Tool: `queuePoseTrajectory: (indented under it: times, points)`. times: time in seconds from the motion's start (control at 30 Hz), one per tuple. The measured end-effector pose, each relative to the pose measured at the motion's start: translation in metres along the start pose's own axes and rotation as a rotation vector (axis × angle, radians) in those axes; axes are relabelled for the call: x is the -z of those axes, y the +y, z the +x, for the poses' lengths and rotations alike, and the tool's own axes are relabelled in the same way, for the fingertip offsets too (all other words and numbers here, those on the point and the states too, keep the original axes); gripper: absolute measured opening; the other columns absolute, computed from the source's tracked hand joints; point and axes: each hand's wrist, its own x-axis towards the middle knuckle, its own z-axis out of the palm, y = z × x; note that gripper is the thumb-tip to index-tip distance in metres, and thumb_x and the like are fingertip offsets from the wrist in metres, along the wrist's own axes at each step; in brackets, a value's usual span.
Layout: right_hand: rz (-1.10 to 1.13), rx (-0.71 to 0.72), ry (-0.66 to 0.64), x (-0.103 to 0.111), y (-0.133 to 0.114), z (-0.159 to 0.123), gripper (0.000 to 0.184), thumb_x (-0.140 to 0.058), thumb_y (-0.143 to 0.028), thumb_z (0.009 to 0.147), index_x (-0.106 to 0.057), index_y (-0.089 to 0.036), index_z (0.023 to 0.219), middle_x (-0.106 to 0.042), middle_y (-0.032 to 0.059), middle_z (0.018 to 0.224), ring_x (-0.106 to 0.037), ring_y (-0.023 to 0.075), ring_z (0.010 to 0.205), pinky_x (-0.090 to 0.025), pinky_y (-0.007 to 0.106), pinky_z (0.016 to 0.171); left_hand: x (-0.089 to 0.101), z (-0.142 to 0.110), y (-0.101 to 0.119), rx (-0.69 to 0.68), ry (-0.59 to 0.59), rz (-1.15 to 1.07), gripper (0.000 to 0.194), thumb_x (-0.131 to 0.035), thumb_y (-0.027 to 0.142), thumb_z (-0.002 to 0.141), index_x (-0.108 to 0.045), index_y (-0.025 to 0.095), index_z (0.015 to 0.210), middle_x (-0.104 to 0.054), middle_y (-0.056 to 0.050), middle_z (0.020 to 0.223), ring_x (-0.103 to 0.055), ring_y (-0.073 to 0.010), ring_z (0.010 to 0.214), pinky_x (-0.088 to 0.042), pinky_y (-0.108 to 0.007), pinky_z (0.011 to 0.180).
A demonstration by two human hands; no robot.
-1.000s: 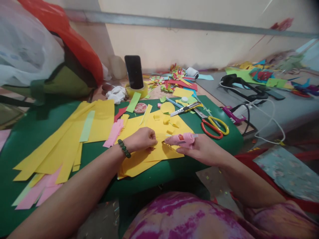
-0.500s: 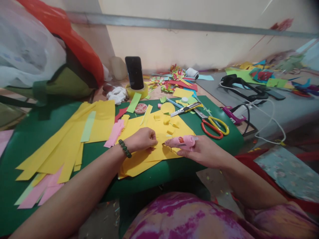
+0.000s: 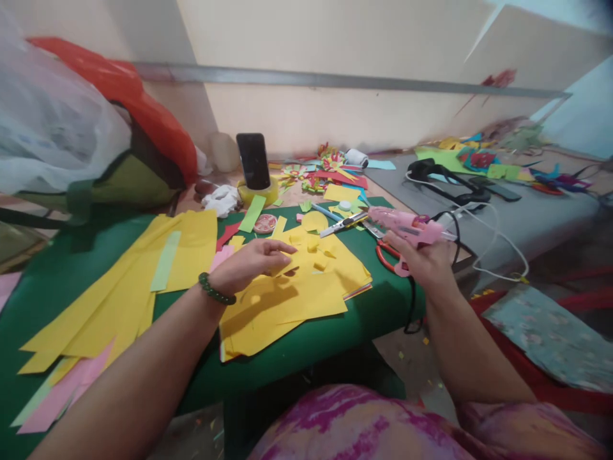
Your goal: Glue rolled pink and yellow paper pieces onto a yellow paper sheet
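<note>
My right hand (image 3: 428, 262) is wrapped round a pink hot glue gun (image 3: 407, 225), raised above the table's right side with its nozzle pointing left. Beneath the gun lie scissors with a red handle (image 3: 387, 254), partly covered. A small piece of yellow paper (image 3: 286, 264) is pinched in my left hand (image 3: 256, 260), over a stack of yellow paper sheets (image 3: 297, 303). Several small folded yellow paper pieces (image 3: 313, 245) rest on the stack just beyond my fingers. A utility knife (image 3: 342, 225) lies behind the stack.
Yellow paper strips (image 3: 115, 287) and pink strips (image 3: 62, 402) spread over the green table cover (image 3: 186, 348) at left. A phone (image 3: 253, 161) stands in a tape roll (image 3: 258, 193) at the back. Paper flowers (image 3: 330, 160) lie near the wall. A white cable (image 3: 520, 246) loops at right.
My right hand has lifted the glue gun away from the paper, up and to the right. My left hand has risen slightly and moved left with the small yellow piece.
</note>
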Motion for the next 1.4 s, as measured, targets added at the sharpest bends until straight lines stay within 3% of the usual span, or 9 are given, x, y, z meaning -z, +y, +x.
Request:
queuePoseTrajectory:
  times: [0.1, 0.27, 0.53, 0.67, 0.77, 0.9, 1.0, 1.23, 1.4]
  points:
    - [-0.133, -0.121, 0.018, -0.008, 0.018, 0.011, 0.04, -0.055, -0.055, 0.08, -0.072, -0.02, 0.08, -0.07, 0.0067, 0.062, -0.069, 0.0285, 0.075, -0.054, 0.037, 0.067, 0.007, 0.001, 0.001, -0.032, 0.035, -0.272, 0.033, -0.079, 0.031, 0.06, -0.059, 0.018, 0.083, -0.064, 0.002, 0.073, -0.07, -0.0196, 0.085, -0.047, -0.022, 0.064]
    - [-0.283, -0.355, -0.212, -0.02, 0.028, 0.017, 0.052, -0.051, -0.061, 0.08, -0.048, -0.024, 0.044, -0.053, 0.0036, 0.037, -0.061, 0.0227, 0.047, -0.045, 0.031, 0.05, 0.005, 0.003, 0.0, -0.095, 0.125, -0.442, 0.032, -0.083, 0.027, 0.056, -0.056, 0.017, 0.07, -0.059, 0.004, 0.073, -0.061, -0.0094, 0.072, -0.045, -0.018, 0.061]
    - [-0.344, -0.232, -0.339, -0.015, 0.019, 0.017, 0.057, -0.044, -0.066, 0.085, -0.05, -0.024, 0.048, -0.061, 0.0078, 0.046, -0.062, 0.0208, 0.054, -0.04, 0.03, 0.055, 0.001, 0.0, 0.001, -0.132, 0.185, -0.535, 0.026, -0.08, 0.021, 0.058, -0.058, 0.016, 0.072, -0.053, 0.007, 0.063, -0.05, -0.0033, 0.055, -0.041, -0.014, 0.052]
    - [-0.491, -0.266, -0.145, 0.005, 0.013, 0.0, 0.048, -0.057, -0.067, 0.076, -0.061, -0.023, 0.059, -0.066, 0.0045, 0.058, -0.061, 0.022, 0.057, -0.037, 0.03, 0.051, -0.002, -0.001, 0.003, -0.113, 0.166, -0.572, 0.03, -0.082, 0.02, 0.057, -0.056, 0.016, 0.071, -0.057, 0.007, 0.063, -0.058, -0.0045, 0.054, -0.045, -0.015, 0.055]
    - [-0.298, 0.03, 0.035, 0.004, 0.002, -0.022, 0.038, -0.06, -0.056, 0.082, -0.061, -0.021, 0.065, -0.062, 0.0019, 0.058, -0.057, 0.0162, 0.051, -0.04, 0.027, 0.048, -0.007, -0.001, 0.003, -0.078, 0.141, -0.574, 0.034, -0.084, 0.021, 0.055, -0.055, 0.016, 0.07, -0.058, 0.007, 0.059, -0.062, -0.0061, 0.052, -0.045, -0.013, 0.051]
    - [-0.128, 0.66, -0.023, -0.031, -0.019, -0.037, 0.017, -0.051, -0.021, 0.093, -0.066, -0.022, 0.1, -0.068, 0.0052, 0.088, -0.062, 0.0115, 0.063, -0.048, 0.022, 0.057, -0.02, -0.004, 0.001, -0.008, 0.003, -0.511, 0.039, -0.088, 0.028, 0.052, -0.055, 0.016, 0.068, -0.059, 0.005, 0.053, -0.065, -0.0088, 0.053, -0.042, -0.011, 0.045]
    - [-0.091, 0.862, -0.046, -0.058, -0.031, -0.034, 0.024, -0.048, -0.013, 0.093, -0.065, -0.021, 0.107, -0.066, 0.0059, 0.092, -0.063, 0.0111, 0.071, -0.049, 0.02, 0.059, -0.029, -0.008, -0.001, 0.009, -0.112, -0.452, 0.042, -0.089, 0.036, 0.052, -0.055, 0.015, 0.067, -0.062, 0.003, 0.054, -0.065, -0.0087, 0.053, -0.043, -0.011, 0.046]
    - [0.16, 0.861, -0.133, -0.07, -0.034, -0.024, 0.018, -0.052, -0.021, 0.095, -0.07, -0.019, 0.093, -0.061, 0.0053, 0.084, -0.061, 0.0112, 0.074, -0.051, 0.021, 0.065, -0.033, -0.007, -0.004, -0.016, -0.102, -0.446, 0.044, -0.089, 0.04, 0.05, -0.057, 0.016, 0.068, -0.06, 0.005, 0.053, -0.062, -0.0072, 0.048, -0.043, -0.013, 0.048]
    - [0.424, 0.529, -0.204, -0.076, -0.033, -0.022, 0.018, -0.06, -0.03, 0.09, -0.071, -0.019, 0.082, -0.058, 0.003, 0.077, -0.054, 0.0098, 0.062, -0.045, 0.022, 0.055, -0.035, -0.006, -0.005, -0.084, -0.01, -0.336, 0.034, -0.084, 0.037, 0.056, -0.061, 0.015, 0.067, -0.061, 0.004, 0.054, -0.062, -0.0083, 0.051, -0.045, -0.016, 0.052]
